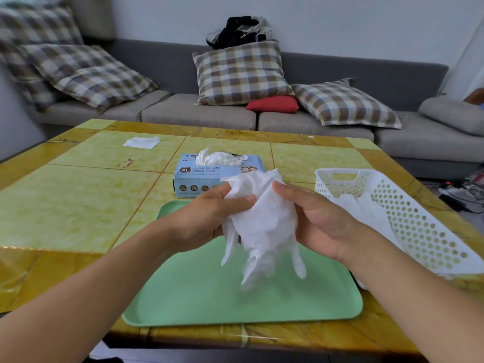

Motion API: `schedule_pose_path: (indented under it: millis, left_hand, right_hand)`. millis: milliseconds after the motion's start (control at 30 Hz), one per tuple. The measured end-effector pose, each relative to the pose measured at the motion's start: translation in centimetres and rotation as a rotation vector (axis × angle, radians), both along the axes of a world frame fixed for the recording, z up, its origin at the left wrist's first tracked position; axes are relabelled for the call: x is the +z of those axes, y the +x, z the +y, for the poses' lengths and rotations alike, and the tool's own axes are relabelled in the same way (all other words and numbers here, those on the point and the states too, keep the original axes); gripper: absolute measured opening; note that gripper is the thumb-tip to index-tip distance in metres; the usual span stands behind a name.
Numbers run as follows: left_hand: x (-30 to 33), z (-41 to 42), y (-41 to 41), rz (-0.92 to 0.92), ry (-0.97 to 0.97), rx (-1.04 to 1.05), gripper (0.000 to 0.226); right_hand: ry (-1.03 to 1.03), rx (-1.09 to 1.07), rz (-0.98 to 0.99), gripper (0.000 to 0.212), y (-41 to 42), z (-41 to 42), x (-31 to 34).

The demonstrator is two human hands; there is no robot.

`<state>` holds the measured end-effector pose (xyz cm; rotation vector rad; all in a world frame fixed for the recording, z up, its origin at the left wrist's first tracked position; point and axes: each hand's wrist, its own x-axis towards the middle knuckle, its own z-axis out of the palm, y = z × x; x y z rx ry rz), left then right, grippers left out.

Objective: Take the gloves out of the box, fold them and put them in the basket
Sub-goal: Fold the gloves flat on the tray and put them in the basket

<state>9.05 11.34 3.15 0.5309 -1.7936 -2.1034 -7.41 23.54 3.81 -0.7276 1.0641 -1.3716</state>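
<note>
From the head view, both hands hold one crumpled white glove point(262, 221) in the air above the green tray point(199, 292), which serves as the landmark here. The left hand point(209, 213) grips the glove's cuff side with its fingers curled and thumb laid across the material; the right hand point(314, 218) pinches the opposite edge, its thumb on top. The glove's finger parts dangle toward the tray without clearly touching it. Behind the tray on the yellow surface point(65, 205) stands the blue glove box point(193, 176), with more gloves bunched in its opening. To the right of the tray sits the white perforated basket point(408, 218), tilted, with white gloves already inside. The step in hand looks like folding: the glove is out but still rumpled. The next move likely calls for smoothing it flat, perhaps on the tray, then doubling it over.
</note>
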Motion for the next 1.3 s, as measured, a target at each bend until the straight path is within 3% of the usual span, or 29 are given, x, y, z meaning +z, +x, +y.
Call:
schedule_pose_path:
  millis: [133, 200, 333, 400, 567, 633, 800, 900, 1000, 1067, 1133, 1200, 1300]
  left_hand:
    - [0.2, 0.1, 0.0, 0.015, -0.075, 0.078, 0.042]
    - [0.2, 0.2, -0.2, 0.036, -0.16, 0.158, 0.043]
    - [0.5, 0.1, -0.1, 0.076, -0.247, 0.262, 0.018]
    - [0.8, 0.2, 0.2, 0.075, -0.251, 0.209, 0.012]
    - [1.2, 0.7, 0.4, 0.056, -0.223, 0.115, 0.033]
    - [0.9, 0.6, 0.0, 0.006, -0.214, 0.184, 0.031]
    - [0.6, -0.8, -1.0, -0.08, -0.298, 0.39, 0.053]
    - [2.6, -1.7, -1.5, 0.111, -0.416, 0.447, 0.059]
    - [5.2, -2.0, -1.5, 0.338, -0.608, 0.471, 0.028]
    - [5.8, -2.1, -1.0, 0.39, -0.75, 0.425, 0.016]
    - [4.5, -2.6, -0.3, 0.337, -0.785, 0.328, 0.012]
    - [1.9, -3.1, 0.6, 0.174, -0.801, 0.217, 0.014]
    - [-2.4, -4.0, 2.2, -0.144, -0.937, -0.119, 0.01]
  right_hand:
    - [0.017, -0.136, 0.172, 0.047, 0.0, -0.1, 0.1]
    - [0.012, -0.124, 0.167, 0.042, 0.4, 0.2, 0.1]
    - [-0.028, -0.051, 0.08, 0.05, 0.6, 0.5, 0.3]
    - [-0.055, -0.024, 0.027, 0.048, 0.6, 0.5, 0.5]
    - [-0.012, -0.195, 0.082, 0.036, 0.1, 0.2, 0.3]
    - [0.002, -0.219, 0.104, 0.031, 0.0, 0.0, 0.1]
    - [0.033, -0.243, 0.176, 0.025, -0.6, -1.4, 0.2]
    - [-0.172, -0.36, 0.224, 0.015, -0.8, -2.6, 1.6]
    - [-0.511, -0.446, 0.445, 0.013, -1.1, -2.5, 3.9]
    - [-0.602, -0.435, 0.621, 0.013, -1.2, -2.0, 4.4]
    - [-0.54, -0.391, 0.707, 0.012, -1.5, -1.6, 3.2]
    - [-0.375, -0.295, 0.799, 0.014, -1.9, -1.3, 0.7]
    - [-0.115, 0.057, 1.006, 0.016, -2.2, -0.6, -2.8]
